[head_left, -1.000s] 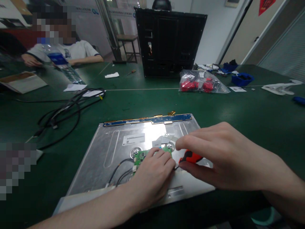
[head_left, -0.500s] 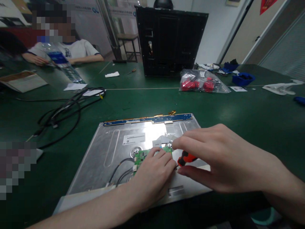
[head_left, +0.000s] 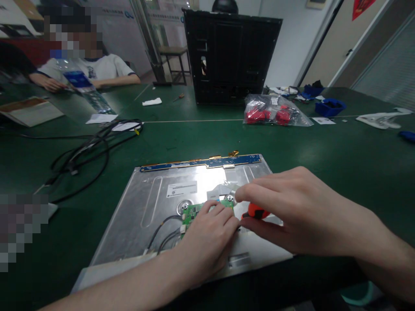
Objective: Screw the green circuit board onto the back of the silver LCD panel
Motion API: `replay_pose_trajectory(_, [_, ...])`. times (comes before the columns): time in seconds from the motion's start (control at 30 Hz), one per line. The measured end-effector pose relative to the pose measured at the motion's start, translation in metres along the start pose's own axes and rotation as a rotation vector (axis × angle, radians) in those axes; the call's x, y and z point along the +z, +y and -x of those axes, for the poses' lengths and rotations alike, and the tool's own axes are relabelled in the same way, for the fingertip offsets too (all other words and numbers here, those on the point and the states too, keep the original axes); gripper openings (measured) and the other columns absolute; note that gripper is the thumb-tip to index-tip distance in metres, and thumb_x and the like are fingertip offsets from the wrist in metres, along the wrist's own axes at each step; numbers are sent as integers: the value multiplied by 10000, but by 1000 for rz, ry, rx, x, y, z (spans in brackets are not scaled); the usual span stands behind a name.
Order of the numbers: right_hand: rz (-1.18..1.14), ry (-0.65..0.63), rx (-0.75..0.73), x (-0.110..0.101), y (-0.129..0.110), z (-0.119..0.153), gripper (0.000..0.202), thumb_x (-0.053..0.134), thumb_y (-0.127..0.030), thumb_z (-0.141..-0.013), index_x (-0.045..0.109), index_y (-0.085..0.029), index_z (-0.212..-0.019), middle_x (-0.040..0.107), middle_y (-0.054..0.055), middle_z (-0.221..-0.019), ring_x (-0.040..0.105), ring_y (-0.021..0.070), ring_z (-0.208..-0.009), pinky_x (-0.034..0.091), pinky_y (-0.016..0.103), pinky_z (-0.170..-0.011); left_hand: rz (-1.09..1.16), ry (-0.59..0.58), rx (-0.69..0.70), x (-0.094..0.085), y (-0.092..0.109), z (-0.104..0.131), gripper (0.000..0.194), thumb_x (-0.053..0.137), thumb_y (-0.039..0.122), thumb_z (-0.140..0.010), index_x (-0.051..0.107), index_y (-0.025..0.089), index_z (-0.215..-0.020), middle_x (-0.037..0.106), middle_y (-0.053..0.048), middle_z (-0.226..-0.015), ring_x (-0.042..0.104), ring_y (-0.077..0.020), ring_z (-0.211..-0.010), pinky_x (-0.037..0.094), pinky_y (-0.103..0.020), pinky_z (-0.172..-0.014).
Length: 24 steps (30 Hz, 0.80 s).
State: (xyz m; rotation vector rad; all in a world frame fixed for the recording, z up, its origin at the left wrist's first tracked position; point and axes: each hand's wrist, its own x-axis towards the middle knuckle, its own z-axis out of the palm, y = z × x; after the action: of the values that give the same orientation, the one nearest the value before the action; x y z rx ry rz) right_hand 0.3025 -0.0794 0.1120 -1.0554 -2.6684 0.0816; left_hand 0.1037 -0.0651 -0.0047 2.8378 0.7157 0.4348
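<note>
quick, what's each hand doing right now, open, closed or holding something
Left hand: bent over the green circuit board; whether it grips anything underneath is hidden.
Right hand: closed around a red-and-black screwdriver.

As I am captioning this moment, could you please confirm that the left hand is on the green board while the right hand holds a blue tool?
One detail is off: the head view shows that the tool is orange-red and black, not blue. The left hand is on the green board, and the right hand holds the tool.
</note>
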Motion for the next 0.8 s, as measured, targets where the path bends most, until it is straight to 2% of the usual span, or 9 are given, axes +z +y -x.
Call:
replay_pose_trajectory(0.2, [8, 45, 20, -6, 1, 4, 106, 555, -251, -905, 564, -189, -990, 655, -1, -795, 555, 117, -644, 334, 249, -556, -9, 7, 4, -3, 2, -1, 144, 455, 138, -877, 593, 165, -905, 649, -85, -892, 586, -258, -873, 421, -453, -849])
replay_pose_trajectory(0.53, [28, 166, 16, -15, 0, 9, 173, 605, -276, -890, 540, -188, -1024, 669, -10, -801, 615, 120, -673, 389, 239, -556, 45, -14, -30, -9, 5, -1, 119, 458, 143, -886, 570, 174, -912, 632, -77, -913, 582, -241, -866, 433, -447, -866])
replay_pose_trajectory(0.67, [28, 302, 72, -22, -1, 13, 234, 634, -264, -860, 520, -184, -1048, 629, -25, -760, 574, 106, -617, 402, 236, -543, 62, 9, -41, -29, 4, -4, 72, 531, 208, -886, 566, 182, -944, 619, -67, -940, 573, -239, -880, 438, -421, -848])
replay_pose_trajectory(0.73, [14, 349, 81, -25, -3, 13, 204, 638, -225, -838, 537, -185, -1011, 612, -12, -788, 554, 106, -629, 410, 236, -552, 55, 77, -57, -46, 2, -6, 109, 540, 233, -894, 580, 185, -984, 624, -63, -953, 572, -232, -882, 434, -412, -849])
replay_pose_trajectory(0.8, [22, 374, 79, -28, -6, 11, 96, 625, -206, -832, 556, -180, -893, 574, -3, -774, 518, 109, -633, 396, 239, -545, 22, 154, -92, -66, -3, -5, 140, 533, 280, -908, 600, 190, -992, 633, -59, -943, 576, -232, -878, 432, -407, -838])
